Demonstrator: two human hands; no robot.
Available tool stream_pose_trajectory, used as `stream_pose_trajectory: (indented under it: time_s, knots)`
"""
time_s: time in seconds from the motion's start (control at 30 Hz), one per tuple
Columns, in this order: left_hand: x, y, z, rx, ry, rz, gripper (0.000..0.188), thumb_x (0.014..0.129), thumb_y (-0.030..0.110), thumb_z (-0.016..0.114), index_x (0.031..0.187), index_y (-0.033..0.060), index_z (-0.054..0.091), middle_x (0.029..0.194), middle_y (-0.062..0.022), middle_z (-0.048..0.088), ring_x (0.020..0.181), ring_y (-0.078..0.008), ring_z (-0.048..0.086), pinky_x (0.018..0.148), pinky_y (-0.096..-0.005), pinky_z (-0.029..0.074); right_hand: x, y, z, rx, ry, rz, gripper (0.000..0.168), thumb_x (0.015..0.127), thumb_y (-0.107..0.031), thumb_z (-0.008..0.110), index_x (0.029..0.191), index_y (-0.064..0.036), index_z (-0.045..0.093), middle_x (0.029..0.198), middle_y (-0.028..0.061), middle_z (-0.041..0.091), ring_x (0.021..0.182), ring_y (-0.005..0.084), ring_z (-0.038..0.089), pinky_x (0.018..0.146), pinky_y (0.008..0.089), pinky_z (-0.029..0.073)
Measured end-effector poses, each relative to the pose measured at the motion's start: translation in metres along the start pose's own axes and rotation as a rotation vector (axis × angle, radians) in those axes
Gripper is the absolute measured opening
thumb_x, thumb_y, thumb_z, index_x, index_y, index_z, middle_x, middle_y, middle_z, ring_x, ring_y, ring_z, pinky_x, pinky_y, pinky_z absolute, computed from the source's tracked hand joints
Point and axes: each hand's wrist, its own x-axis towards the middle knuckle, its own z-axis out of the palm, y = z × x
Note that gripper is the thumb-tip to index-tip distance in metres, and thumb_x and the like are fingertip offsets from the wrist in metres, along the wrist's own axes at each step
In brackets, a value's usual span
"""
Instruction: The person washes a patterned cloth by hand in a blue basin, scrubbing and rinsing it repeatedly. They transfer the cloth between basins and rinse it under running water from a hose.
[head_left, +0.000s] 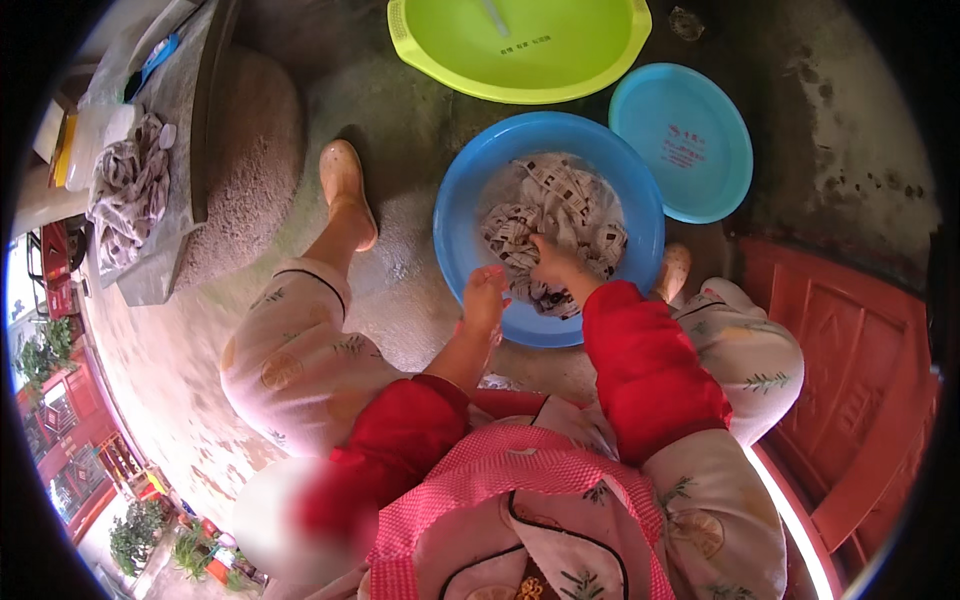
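A blue plastic basin (457, 195) sits on the floor between my legs. Bunched in it is a wet, light cloth with a dark print (559, 195), lying in cloudy water. My right hand (556, 264) reaches into the basin with its fingers on the cloth, seemingly gripping a fold of it. Over the near-left rim is my left hand (484, 296), fingers curled; whether they hold anything is unclear. Red sleeves cover both forearms.
A lime-green tub (517, 91) and a turquoise basin (681, 184) stand beyond the blue one. On the left, a stone slab (166, 217) bears another patterned cloth (129, 184) and a blue-handled brush (157, 64). A red panelled door (840, 360) is at right.
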Motion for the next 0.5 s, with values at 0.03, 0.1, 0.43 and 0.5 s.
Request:
stream_pose_trajectory:
  time_s: [0.03, 0.1, 0.43, 0.5]
  knots:
    - [0.002, 0.000, -0.001, -0.010, -0.001, 0.002, 0.031, 0.083, 0.020, 0.053, 0.110, 0.0060, 0.050, 0.101, -0.0063, 0.051, 0.094, -0.0196, 0.049, 0.077, -0.0358, 0.045, -0.005, 0.003, -0.013, 0.029, -0.057, -0.015, 0.075, 0.069, -0.017, 0.066, 0.135, -0.012, 0.032, 0.116, 0.0198, 0.053, 0.102, 0.0328, 0.055, 0.081, 0.0407, 0.045]
    - [0.005, 0.000, -0.004, -0.005, -0.007, 0.005, 0.031, 0.082, 0.019, 0.054, 0.110, 0.0061, 0.049, 0.101, -0.0064, 0.051, 0.094, -0.0195, 0.049, 0.076, -0.0356, 0.045, -0.013, 0.007, -0.037, 0.091, -0.168, -0.046, 0.070, 0.066, -0.019, 0.068, 0.129, -0.010, 0.040, 0.108, 0.0176, 0.058, 0.099, 0.0301, 0.056, 0.080, 0.0391, 0.045]
    - [0.005, 0.002, 0.015, 0.204, -0.287, 0.509, 0.043, 0.071, 0.006, 0.067, 0.110, 0.0074, 0.050, 0.104, -0.0052, 0.057, 0.096, -0.0174, 0.054, 0.077, -0.0314, 0.046, -0.165, -0.047, -0.116, 0.146, 0.082, -0.527, 0.031, 0.065, -0.005, 0.065, 0.070, -0.006, 0.034, 0.068, 0.0010, 0.039, 0.064, 0.0084, 0.043, 0.057, 0.0253, 0.039]
    - [-0.002, 0.008, 0.022, 0.105, -0.406, 0.613, 0.039, 0.068, 0.001, 0.068, 0.103, 0.0073, 0.053, 0.096, -0.0039, 0.059, 0.092, -0.0173, 0.056, 0.077, -0.0294, 0.046, -0.208, -0.065, -0.130, 0.372, 0.161, -0.539, 0.026, 0.066, -0.003, 0.063, 0.071, -0.006, 0.039, 0.067, -0.0004, 0.041, 0.064, 0.0086, 0.042, 0.055, 0.0260, 0.038]
